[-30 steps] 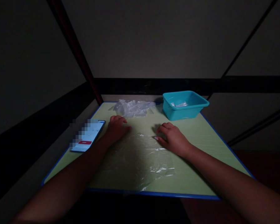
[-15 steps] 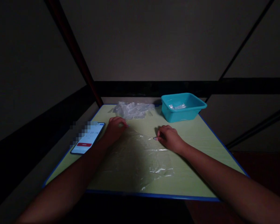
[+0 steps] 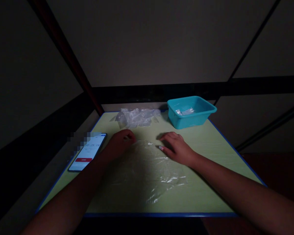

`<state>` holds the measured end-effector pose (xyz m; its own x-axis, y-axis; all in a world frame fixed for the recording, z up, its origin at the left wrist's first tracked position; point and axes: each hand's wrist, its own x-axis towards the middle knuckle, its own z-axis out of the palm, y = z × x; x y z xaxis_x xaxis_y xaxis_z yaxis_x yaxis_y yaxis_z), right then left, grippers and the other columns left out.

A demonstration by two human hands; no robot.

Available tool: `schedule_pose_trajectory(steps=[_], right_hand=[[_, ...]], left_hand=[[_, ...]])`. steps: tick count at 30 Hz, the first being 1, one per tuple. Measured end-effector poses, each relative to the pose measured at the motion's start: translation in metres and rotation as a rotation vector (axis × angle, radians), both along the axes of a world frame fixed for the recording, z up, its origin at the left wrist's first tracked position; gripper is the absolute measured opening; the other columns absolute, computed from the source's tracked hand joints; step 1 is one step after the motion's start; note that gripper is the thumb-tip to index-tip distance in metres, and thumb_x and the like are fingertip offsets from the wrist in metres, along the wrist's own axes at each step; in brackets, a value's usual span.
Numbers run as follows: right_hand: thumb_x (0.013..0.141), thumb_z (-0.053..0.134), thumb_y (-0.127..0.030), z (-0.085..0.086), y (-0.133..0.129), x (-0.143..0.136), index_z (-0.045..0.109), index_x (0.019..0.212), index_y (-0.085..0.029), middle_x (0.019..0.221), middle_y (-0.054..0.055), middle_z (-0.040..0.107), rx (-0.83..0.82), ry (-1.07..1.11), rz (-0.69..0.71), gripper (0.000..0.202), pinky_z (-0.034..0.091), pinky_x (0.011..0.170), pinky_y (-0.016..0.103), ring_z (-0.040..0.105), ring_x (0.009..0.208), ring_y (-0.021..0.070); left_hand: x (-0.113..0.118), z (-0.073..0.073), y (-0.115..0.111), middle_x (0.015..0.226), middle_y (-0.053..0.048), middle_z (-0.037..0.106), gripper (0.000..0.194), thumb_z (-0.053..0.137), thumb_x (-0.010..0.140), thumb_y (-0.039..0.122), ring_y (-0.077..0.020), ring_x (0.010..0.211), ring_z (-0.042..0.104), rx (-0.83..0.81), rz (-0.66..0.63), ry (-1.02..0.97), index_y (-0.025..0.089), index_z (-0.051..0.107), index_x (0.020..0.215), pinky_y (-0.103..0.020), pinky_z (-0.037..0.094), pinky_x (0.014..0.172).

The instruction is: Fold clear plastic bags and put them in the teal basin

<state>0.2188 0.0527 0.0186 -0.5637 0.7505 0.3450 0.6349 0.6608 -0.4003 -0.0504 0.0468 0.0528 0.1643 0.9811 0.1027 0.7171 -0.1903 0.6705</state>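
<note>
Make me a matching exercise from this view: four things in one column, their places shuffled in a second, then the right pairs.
Things
1. Turquoise rectangular plastic tub
2. Dark-edged phone with a lit screen
3. Crumpled heap of clear plastic
4. Flat, clear plastic sheet

Places
A. Along the left side of the pale yellow-green table with blue edging
B. Spread out in front of the person, nearest the table's front edge
C. At the far right corner of the table
D. By the table's far edge, left of the tub

Pairs: 1-C, 2-A, 3-D, 4-B
</note>
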Motion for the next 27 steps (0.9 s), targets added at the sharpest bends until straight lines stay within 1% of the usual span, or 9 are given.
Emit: schedule_pose_trajectory(steps=[2, 5, 7, 10, 14, 17, 21, 24, 27], right_hand=[[0.089, 0.055, -0.035, 0.001, -0.005, -0.002, 0.055, 0.117, -0.019, 0.122, 0.013, 0.059, 0.003, -0.004, 0.11, 0.033, 0.034, 0.096, 0.044, 0.049, 0.117, 0.0259], [0.089, 0.054, -0.037, 0.002, -0.009, -0.003, 0.052, 0.124, -0.019, 0.133, 0.013, 0.054, -0.007, -0.052, 0.18, 0.039, 0.026, 0.105, 0.049, 0.042, 0.128, 0.0263], [0.09, 0.053, -0.037, 0.003, -0.01, -0.004, 0.048, 0.13, -0.019, 0.139, 0.013, 0.05, -0.025, -0.094, 0.202, 0.044, 0.021, 0.108, 0.053, 0.039, 0.131, 0.0257], [0.091, 0.05, -0.034, 0.006, -0.012, -0.005, 0.04, 0.138, -0.022, 0.148, 0.013, 0.039, -0.038, -0.161, 0.256, 0.049, 0.015, 0.11, 0.057, 0.034, 0.136, 0.0246], [0.093, 0.048, -0.035, 0.007, -0.014, -0.006, 0.052, 0.129, -0.025, 0.153, 0.012, 0.029, -0.025, -0.188, 0.311, 0.037, 0.009, 0.109, 0.06, 0.027, 0.139, 0.0262], [0.093, 0.049, -0.034, 0.006, -0.011, -0.006, 0.057, 0.123, -0.025, 0.145, 0.014, 0.041, -0.037, -0.126, 0.296, 0.033, 0.016, 0.107, 0.058, 0.033, 0.136, 0.0266], [0.093, 0.048, -0.033, 0.006, -0.005, -0.005, 0.064, 0.107, -0.022, 0.117, 0.011, 0.062, -0.063, 0.017, 0.256, 0.024, 0.029, 0.096, 0.046, 0.051, 0.115, 0.0247], [0.092, 0.051, -0.036, 0.006, -0.001, -0.002, 0.065, 0.093, -0.021, 0.109, 0.01, 0.065, -0.08, 0.062, 0.223, 0.021, 0.03, 0.089, 0.042, 0.055, 0.107, 0.0242], [0.091, 0.054, -0.037, 0.004, 0.0, 0.0, 0.066, 0.092, -0.022, 0.117, 0.01, 0.063, -0.073, 0.054, 0.154, 0.02, 0.03, 0.089, 0.043, 0.052, 0.112, 0.0255]], left_hand=[[-0.004, 0.0, -0.001, 0.078, 0.0, 0.066, 0.009, 0.056, 0.074, 0.026, -0.018, 0.076, 0.06, -0.049, -0.147, 0.01, 0.02, 0.062, 0.073, -0.028, 0.046, 0.071], [-0.008, 0.0, -0.003, 0.077, 0.001, 0.063, 0.011, 0.054, 0.076, 0.025, -0.0159, 0.075, 0.059, -0.135, -0.378, 0.028, 0.019, 0.062, 0.072, -0.026, 0.044, 0.071], [-0.008, 0.0, -0.005, 0.077, 0.001, 0.062, 0.011, 0.054, 0.077, 0.023, -0.0149, 0.074, 0.058, -0.171, -0.469, 0.059, 0.019, 0.063, 0.071, -0.025, 0.043, 0.071], [-0.005, -0.001, -0.007, 0.079, 0.001, 0.06, 0.011, 0.054, 0.077, 0.021, -0.0154, 0.076, 0.058, -0.172, -0.532, 0.122, 0.019, 0.063, 0.072, -0.024, 0.042, 0.071], [-0.002, -0.002, -0.007, 0.08, -0.001, 0.06, 0.011, 0.054, 0.077, 0.02, -0.0168, 0.078, 0.058, -0.142, -0.476, 0.121, 0.017, 0.063, 0.073, -0.026, 0.042, 0.072], [-0.003, -0.004, -0.004, 0.078, 0.0, 0.061, 0.009, 0.054, 0.076, 0.021, -0.0158, 0.075, 0.057, -0.138, -0.418, 0.082, 0.018, 0.062, 0.074, -0.025, 0.041, 0.07], [-0.002, -0.005, -0.001, 0.075, 0.001, 0.061, 0.01, 0.055, 0.075, 0.028, -0.0162, 0.073, 0.055, -0.146, -0.29, 0.051, 0.019, 0.061, 0.074, -0.025, 0.041, 0.066], [-0.001, -0.005, -0.001, 0.073, 0.002, 0.06, 0.013, 0.055, 0.076, 0.031, -0.0156, 0.07, 0.054, -0.167, -0.244, 0.011, 0.02, 0.059, 0.074, -0.024, 0.041, 0.063], [-0.001, -0.006, -0.001, 0.075, 0.001, 0.061, 0.014, 0.055, 0.076, 0.032, -0.0155, 0.07, 0.054, -0.174, -0.26, -0.018, 0.019, 0.059, 0.075, -0.025, 0.042, 0.063]])
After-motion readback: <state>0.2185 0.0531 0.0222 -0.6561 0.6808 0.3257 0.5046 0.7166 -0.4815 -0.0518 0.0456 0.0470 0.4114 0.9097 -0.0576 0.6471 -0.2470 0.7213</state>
